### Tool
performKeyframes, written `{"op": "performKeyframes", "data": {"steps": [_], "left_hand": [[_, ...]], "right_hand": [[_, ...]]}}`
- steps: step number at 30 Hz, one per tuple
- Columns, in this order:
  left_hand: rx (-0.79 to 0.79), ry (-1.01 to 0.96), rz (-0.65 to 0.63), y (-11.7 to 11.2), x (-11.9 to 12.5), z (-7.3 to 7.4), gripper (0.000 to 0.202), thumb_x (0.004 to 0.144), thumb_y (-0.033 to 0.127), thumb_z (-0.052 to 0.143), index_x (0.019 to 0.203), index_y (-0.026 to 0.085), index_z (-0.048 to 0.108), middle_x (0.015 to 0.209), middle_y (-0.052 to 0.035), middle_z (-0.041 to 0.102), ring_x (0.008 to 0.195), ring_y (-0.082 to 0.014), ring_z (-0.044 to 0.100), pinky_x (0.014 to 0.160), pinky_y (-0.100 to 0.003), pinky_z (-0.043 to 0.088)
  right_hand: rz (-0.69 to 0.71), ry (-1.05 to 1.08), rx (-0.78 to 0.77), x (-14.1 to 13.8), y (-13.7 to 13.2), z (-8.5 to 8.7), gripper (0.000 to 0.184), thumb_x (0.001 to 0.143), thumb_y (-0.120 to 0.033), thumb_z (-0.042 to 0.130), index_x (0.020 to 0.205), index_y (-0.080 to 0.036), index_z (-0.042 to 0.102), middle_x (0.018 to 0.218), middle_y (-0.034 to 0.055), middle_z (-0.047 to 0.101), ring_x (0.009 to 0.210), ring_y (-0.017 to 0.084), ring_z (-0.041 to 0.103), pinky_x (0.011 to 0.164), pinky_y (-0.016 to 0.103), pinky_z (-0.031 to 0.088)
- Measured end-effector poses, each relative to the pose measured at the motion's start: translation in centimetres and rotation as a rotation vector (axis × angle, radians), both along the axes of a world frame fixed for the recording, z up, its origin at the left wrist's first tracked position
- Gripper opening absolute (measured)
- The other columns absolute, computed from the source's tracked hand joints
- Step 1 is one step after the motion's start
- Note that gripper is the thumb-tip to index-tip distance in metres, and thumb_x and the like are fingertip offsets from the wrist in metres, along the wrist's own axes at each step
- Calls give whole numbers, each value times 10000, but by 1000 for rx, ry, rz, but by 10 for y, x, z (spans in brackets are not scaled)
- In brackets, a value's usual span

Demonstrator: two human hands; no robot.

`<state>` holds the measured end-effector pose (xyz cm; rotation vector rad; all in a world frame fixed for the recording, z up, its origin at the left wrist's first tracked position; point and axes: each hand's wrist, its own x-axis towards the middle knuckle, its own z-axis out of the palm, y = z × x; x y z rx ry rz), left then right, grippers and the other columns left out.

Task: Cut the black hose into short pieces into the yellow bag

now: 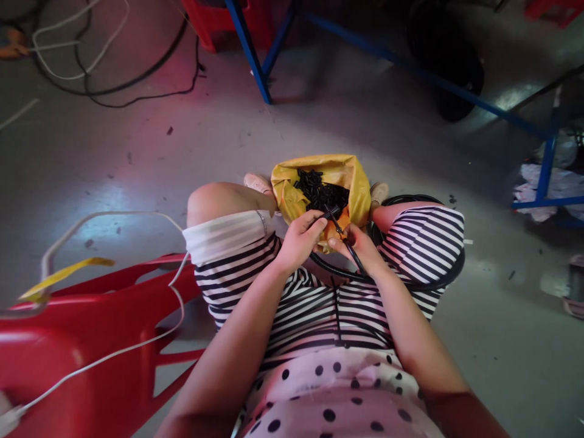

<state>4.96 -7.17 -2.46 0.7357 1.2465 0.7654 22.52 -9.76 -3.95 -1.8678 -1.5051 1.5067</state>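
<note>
A yellow sack [360, 188] stands with its mouth folded wide between my knees, with many short black pieces [319, 188] inside. Over its near rim, my left hand [301, 240] is closed on a black corrugated tube [334, 213], thumb on top. Close beside it, my right hand [358, 246] is closed around a dark slim hand tool [353, 254]; whether it is scissors or pliers I cannot tell. The tool's narrow front end lies against the tube. Something orange shows between the hands, partly covered. A ribbed black length [449, 277] loops across my lap and round my right knee.
A red plastic stool [55, 340] stands at my left, with a white cable [104, 356] trailing over it. Ahead are a blue metal frame [249, 48] and another red stool [205, 24]. Cables [155, 64] lie on the floor at upper left; white bags [538, 182] lie at right.
</note>
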Motion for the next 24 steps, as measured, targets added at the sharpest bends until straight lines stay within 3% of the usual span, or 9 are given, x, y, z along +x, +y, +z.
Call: {"op": "performKeyframes", "data": {"steps": [24], "left_hand": [[49, 14, -90, 0, -4, -4, 251, 850, 425, 671, 910, 188, 612, 548, 83, 418, 395, -68, 385, 409, -210, 355]], "right_hand": [[59, -59, -20, 2, 1, 5, 412, 758, -584, 702, 913, -244, 529, 818, 6, 623, 756, 199, 579, 675, 295, 422]]}}
